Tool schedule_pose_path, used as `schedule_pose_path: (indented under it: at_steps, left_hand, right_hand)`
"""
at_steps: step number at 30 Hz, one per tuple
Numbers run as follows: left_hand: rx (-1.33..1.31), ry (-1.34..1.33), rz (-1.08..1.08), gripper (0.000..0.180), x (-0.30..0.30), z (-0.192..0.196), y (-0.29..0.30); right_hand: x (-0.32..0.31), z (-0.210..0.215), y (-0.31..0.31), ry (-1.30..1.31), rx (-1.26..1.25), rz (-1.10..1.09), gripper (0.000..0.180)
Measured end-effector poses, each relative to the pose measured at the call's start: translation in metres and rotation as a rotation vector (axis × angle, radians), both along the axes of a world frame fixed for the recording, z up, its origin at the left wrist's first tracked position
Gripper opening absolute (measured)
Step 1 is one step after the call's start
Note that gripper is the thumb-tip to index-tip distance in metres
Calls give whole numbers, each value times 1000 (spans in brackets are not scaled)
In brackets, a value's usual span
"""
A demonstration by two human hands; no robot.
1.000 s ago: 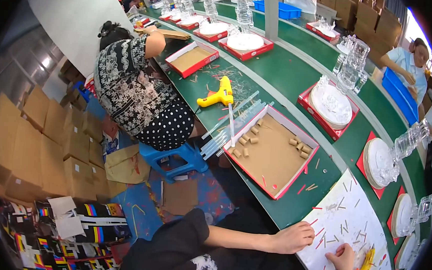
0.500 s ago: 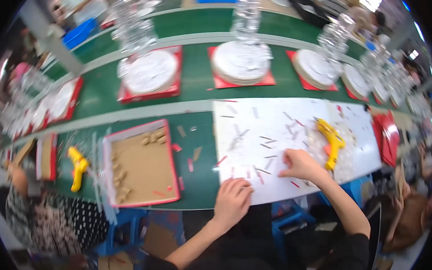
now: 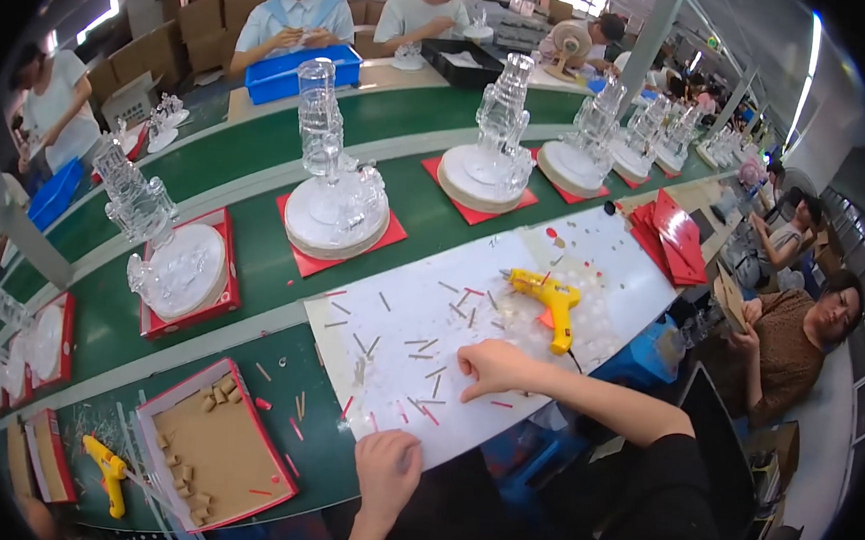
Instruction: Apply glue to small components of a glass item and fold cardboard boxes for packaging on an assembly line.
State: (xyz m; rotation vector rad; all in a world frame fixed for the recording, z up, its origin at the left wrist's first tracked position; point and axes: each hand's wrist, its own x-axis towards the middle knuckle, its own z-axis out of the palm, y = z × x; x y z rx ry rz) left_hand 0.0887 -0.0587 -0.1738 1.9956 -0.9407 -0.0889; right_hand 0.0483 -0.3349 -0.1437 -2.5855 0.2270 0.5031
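My left hand [image 3: 386, 472] rests on the near edge of a white board [image 3: 595, 241], fingers lying over it with nothing seen in them. Above the middle of the board is my right hand [image 3: 491, 369], its thumb and fingers drawn together in a pinch. Whether anything is between those fingertips cannot be made out. Around both hands lie several short thin strips [image 3: 421, 349], some grey-brown and some red. Beyond the right hand, a yellow glue gun [image 3: 553, 301] lies on the board beside a patch of clear dried glue [image 3: 594, 326].
A shallow red-edged box [image 3: 215, 445] holds small brown rolls. Another yellow glue gun [image 3: 108, 470] lies left of it. Beyond, clear tower-like pieces [image 3: 320, 112] stand with white discs [image 3: 336, 213] on red squares along a green conveyor. Red folders [image 3: 671, 237] lie at right. Other people sit nearby.
My view has swung up and to the right, so the table appears lower and tilted. My right hand stays pinched above the strips; my left stays at the board's edge.
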Motion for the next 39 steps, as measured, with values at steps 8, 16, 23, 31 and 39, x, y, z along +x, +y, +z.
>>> schedule_pose_path:
  at_steps: [8, 16, 23, 31, 39]
  left_hand:
    - [-821, 359, -379, 38, 3, 115, 36]
    - [-1223, 414, -470, 56, -10, 172, 41]
    - [-1257, 217, -840, 59, 55, 176, 67]
    - [-1276, 394, 688, 38, 224, 114, 263]
    - [-1391, 187, 1190, 41, 317, 138, 475]
  right_hand:
    - [-7, -2, -14, -51, -41, -55, 45]
    - [12, 16, 0, -39, 116, -148, 40]
    - [2, -10, -9, -145, 60, -89, 40]
    - [9, 8, 10, -90, 72, -102, 37]
    - [11, 7, 6, -125, 70, -34, 37]
